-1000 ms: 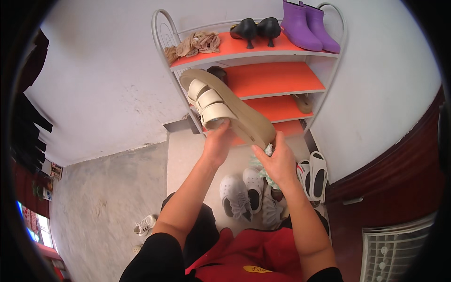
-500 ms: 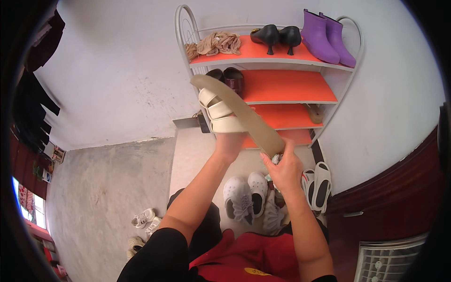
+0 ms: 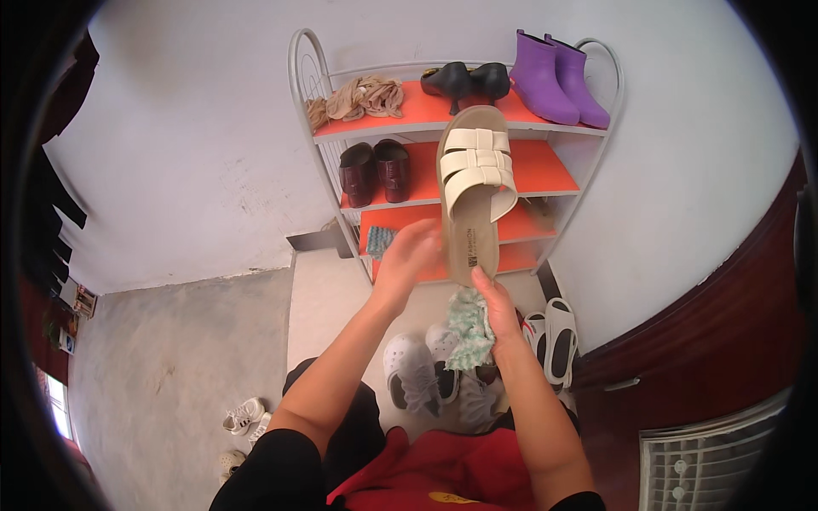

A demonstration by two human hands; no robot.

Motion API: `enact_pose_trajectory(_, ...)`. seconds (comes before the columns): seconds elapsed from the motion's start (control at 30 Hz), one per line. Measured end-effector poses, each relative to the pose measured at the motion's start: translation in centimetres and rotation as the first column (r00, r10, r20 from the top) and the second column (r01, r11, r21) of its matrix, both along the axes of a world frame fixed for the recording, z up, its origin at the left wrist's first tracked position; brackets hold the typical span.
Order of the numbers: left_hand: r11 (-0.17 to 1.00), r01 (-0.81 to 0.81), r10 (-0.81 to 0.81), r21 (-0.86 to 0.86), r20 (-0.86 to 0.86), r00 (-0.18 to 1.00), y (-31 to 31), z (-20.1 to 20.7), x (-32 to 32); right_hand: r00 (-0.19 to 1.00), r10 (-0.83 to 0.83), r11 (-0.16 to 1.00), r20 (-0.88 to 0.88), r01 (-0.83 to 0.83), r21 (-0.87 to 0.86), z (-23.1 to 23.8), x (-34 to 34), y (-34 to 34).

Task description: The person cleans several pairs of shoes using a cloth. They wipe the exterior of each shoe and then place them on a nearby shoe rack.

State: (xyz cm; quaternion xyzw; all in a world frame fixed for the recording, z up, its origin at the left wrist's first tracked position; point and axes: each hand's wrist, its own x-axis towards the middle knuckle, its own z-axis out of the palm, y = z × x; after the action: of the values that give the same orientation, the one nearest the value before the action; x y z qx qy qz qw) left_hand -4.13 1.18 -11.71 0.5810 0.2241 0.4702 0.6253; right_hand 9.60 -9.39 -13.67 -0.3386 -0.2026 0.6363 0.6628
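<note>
Knees and a red garment fill the lower edge, and both forearms rise from there. The right hand [image 3: 498, 311] pinches the heel end of a beige sandal [image 3: 474, 192] with thumb and fingers while a crumpled green-and-white cloth [image 3: 467, 328] is bunched in the same palm. The left hand [image 3: 409, 255] lies against the sandal's left edge, fingers curled toward the sole; whether its grip is closed on the sandal or only steadies it, I cannot tell.

The sandal is held up in the air in front of the shoe rack [image 3: 307, 102], toe upward, sole facing the wearer's head. It looks light and fairly stiff in the sole, with soft woven cream straps near the toe; the rigid sole edges and heel seem the surest places to hold, the straps likelier to flex.

On the floor below sit one pair of grey-white sneakers [image 3: 413, 370], one pair of white sandals [image 3: 552, 336] to the right, and small white shoes [image 3: 243, 417] far left.

The rack has four orange shelves. The second carries one pair of dark brown shoes [image 3: 375, 170]. The top one carries one pair of tan strappy sandals [image 3: 358, 98], one pair of black heels [image 3: 467, 81] and one pair of purple boots [image 3: 558, 77].
</note>
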Motion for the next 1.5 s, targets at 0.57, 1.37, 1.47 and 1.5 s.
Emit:
enact_pose_trajectory(0.57, 0.97, 0.205, -0.24, -0.129, -0.407, 0.881, 0.4, -2.0, -0.8, 0.271, -0.427, 0.856, 0.863, 0.429, 0.289, 2.6, 7.3, -1.9)
enact_pose_trajectory(1.37, 0.72, -0.137, -0.123, -0.68, -0.319, 0.94, 15.7, -20.8, 26.4, 0.427, -0.903, 0.427, 0.039, 0.904, 0.009, 9.3, 13.3, -5.6)
enact_pose_trajectory(1.47, 0.758, -0.257, -0.006, -0.6, -0.4, 0.916, 15.4, -20.9, 29.8, 0.492, -0.868, 0.49, -0.065, 0.87, 0.05, 7.8, 14.0, -5.4)
enact_pose_trajectory(1.5, 0.766, -0.29, 0.029, -0.574, -0.42, 0.907, 15.3, -20.9, 30.4, 0.495, -0.866, 0.494, -0.069, 0.869, 0.025, 7.6, 14.2, -5.3)
